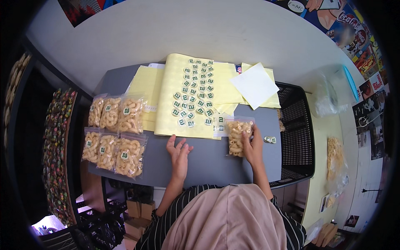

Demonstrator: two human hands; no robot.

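My right hand (253,146) grips the right side of a clear zip bag (235,141) of curved, pale tube-shaped snacks, standing over the grey table (204,162). No sticker shows on the visible face of this bag. My left hand (179,159) is raised palm up with its fingers apart and holds nothing. Just beyond it lies a large pale-yellow sheet (171,75) carrying many small white stickers (191,98) with a green mark. At the left, several filled zip bags (130,155) lie in two rows, each with such a sticker on its front.
A couple of small stickers (270,139) lie right of my right hand. Behind them, a white square sheet (255,85) rests on yellow papers. A black plastic basket (296,137) stands against the table's right edge. Farther right is a big bag of snacks (336,158).
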